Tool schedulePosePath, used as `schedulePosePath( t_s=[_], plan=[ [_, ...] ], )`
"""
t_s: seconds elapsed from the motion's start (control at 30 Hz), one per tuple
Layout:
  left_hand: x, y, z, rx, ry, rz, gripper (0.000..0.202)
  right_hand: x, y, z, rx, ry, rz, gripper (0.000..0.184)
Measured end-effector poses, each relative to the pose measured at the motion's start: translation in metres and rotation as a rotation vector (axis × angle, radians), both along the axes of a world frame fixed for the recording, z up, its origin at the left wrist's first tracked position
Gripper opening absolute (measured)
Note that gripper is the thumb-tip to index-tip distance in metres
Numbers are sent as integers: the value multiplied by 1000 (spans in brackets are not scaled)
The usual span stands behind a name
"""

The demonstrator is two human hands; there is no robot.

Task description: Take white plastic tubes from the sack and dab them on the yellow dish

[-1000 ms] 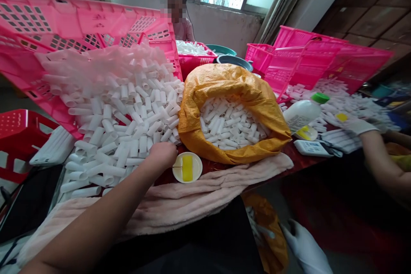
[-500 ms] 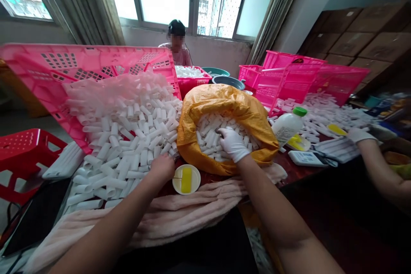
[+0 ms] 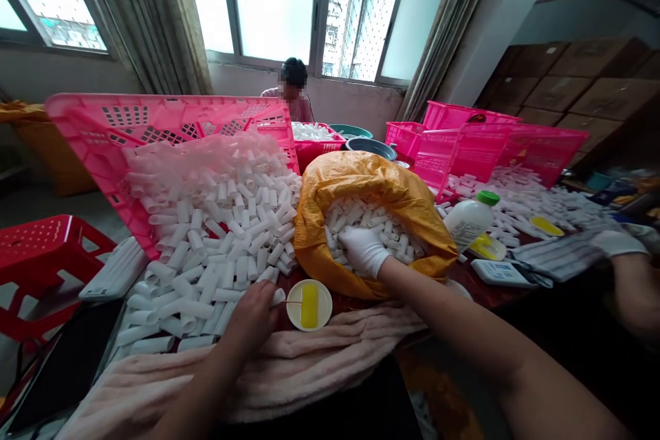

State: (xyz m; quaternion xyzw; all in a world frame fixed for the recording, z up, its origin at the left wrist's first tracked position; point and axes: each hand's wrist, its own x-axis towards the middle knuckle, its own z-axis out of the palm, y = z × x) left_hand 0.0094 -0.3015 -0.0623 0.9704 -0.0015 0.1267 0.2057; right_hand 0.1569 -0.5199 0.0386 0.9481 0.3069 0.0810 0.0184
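Note:
My bare left hand [image 3: 254,313] is at the edge of a heap of short white plastic tubes [image 3: 221,230]. Its fingers are closed around a white tube [image 3: 279,297], whose end pokes out toward a small round dish [image 3: 293,320]. A yellow sponge pad [image 3: 309,304] lies in that dish, and a thin stick [image 3: 294,302] reaches over its rim. My right hand [image 3: 365,251], in a white glove, is inside the mouth of an orange woven sack [image 3: 320,268], among more white tubes [image 3: 397,230]. The right fingers are curled, and their tips are hidden.
A tilted pink crate [image 3: 97,144] backs the heap. A pale cloth [image 3: 309,357] lies along the front edge. To the right are a green-capped bottle [image 3: 468,221], a white device [image 3: 500,273] and a co-worker's gloved hand [image 3: 619,243]. Another person [image 3: 298,100] sits opposite.
My right hand has shifted left and deeper among the tubes in the sack. My left hand has drawn back slightly, and a tube now shows at its fingertips. The view has tilted up.

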Motion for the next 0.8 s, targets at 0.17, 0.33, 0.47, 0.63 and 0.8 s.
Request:
schedulePosePath(
  t_s=[0.17, 0.33, 0.47, 0.63, 0.8],
  plan=[
    [0, -6, -13, 106, 98, -57, 16, -24, -16, -14, 603, 332, 106, 28],
    [5, -4, -18, 84, 90, -33, 13, -45, -3, -84, 843, 428, 277, 29],
    [8, -4, -17, 116, 108, 8, 13, -50, 12, -111, 713, 265, 312, 27],
    [7, -6, -13, 132, 133, 21, 14, -52, 8, -110, 432, 84, 549, 26],
    [5, -6, -11, 148, 124, 33, 13, -51, 3, -110, 466, 31, 567, 31]
  ],
)
